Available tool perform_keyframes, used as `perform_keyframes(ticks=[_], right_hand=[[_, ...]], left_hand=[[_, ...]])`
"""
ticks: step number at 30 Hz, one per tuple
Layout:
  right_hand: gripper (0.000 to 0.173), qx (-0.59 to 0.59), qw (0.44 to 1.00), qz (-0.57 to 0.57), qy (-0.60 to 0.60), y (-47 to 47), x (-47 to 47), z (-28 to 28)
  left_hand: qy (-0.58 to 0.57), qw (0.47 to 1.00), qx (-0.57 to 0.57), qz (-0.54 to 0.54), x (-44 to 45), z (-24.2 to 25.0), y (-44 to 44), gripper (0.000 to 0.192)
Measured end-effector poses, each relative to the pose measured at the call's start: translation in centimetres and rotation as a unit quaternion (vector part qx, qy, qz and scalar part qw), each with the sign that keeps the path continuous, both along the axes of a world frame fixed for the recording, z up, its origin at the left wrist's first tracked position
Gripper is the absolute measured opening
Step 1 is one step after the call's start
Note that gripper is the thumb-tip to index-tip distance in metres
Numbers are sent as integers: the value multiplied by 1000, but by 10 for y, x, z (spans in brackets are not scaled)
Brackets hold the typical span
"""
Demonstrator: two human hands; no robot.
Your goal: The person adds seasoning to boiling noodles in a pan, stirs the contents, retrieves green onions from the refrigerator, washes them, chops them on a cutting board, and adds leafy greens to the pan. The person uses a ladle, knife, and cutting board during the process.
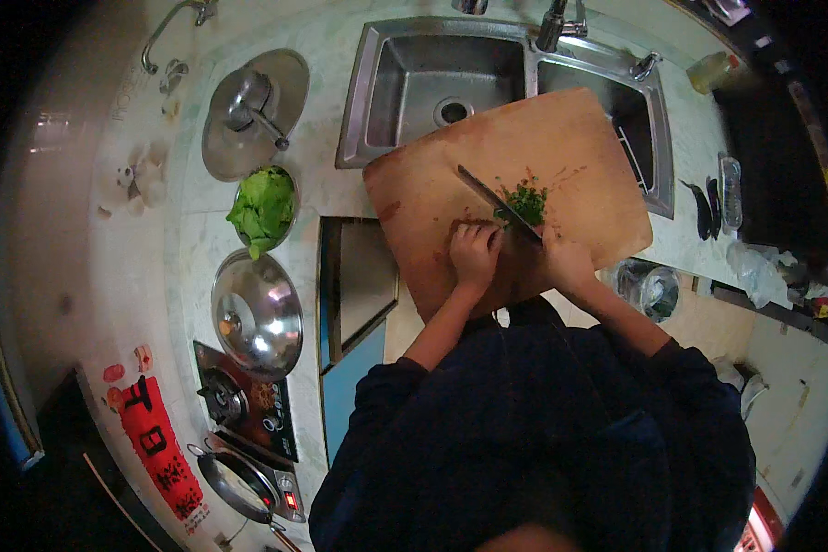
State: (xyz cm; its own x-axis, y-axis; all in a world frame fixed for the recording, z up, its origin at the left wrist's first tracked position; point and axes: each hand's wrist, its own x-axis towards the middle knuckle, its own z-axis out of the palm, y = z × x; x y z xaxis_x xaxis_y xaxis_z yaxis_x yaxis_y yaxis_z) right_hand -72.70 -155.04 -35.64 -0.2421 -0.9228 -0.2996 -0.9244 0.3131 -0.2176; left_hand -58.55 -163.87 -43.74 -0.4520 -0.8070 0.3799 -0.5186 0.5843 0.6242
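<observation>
A large wooden cutting board (593, 152) lies at a slant over the front of the sink. My right hand (567, 261) grips a kitchen knife (484, 190), whose blade appears nearly edge-on and points away to the left. Chopped green herbs (530, 201) form a small pile against the right side of the blade, with bits scattered around. On the near part of the board rests my left hand (476, 250), fingers curled, just left of the knife. Whether something is under those fingers is hidden.
Behind the board is a double stainless-steel sink (379, 90) with a faucet (552, 31). Leafy lettuce (263, 207), a metal bowl (265, 310) and a ladle (252, 103) on a lid (290, 76) line the left counter. A gas stove (248, 403) and pan (238, 483) stand nearer. Dark eggplants (704, 210) lie right.
</observation>
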Motion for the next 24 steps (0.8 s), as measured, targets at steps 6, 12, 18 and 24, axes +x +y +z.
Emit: perform_keyframes(ticks=[6, 12, 18, 24], right_hand=[[21, -28, 999, 13, 7, -1, -10, 18], [20, 28, 1000, -3, 8, -1, 3, -2], [20, -58, 998, -13, 21, -7, 2, -7], [20, -70, 997, -9, 19, 0, 6, 8]], left_hand=[[-6, 1000, -16, -12, 5, 4, -1, 10], [-20, 999, -21, -22, 3, -3, -8, 11], [-7, 1000, -6, 12, 12, -1, -8, 7], [2, 1000, -9, 21, 14, 4, -12, 8]])
